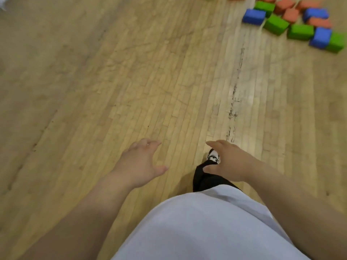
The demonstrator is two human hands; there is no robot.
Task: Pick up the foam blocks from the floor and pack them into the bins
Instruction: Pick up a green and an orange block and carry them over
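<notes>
Several foam blocks lie in a loose heap on the wooden floor at the top right: a blue block (253,16), a green block (276,24), a red block (290,15) and others around them. My left hand (139,164) hangs in front of me with relaxed, spread fingers and holds nothing. My right hand (225,160) is also empty with loose fingers, held over my leg. Both hands are far from the blocks. No bin is in view.
Bare wooden floor (131,72) stretches ahead and to the left. A dark scuffed line (233,102) runs along the boards. My shoe (213,156) and black trouser leg show under my right hand. Something white sits at the top left corner (2,2).
</notes>
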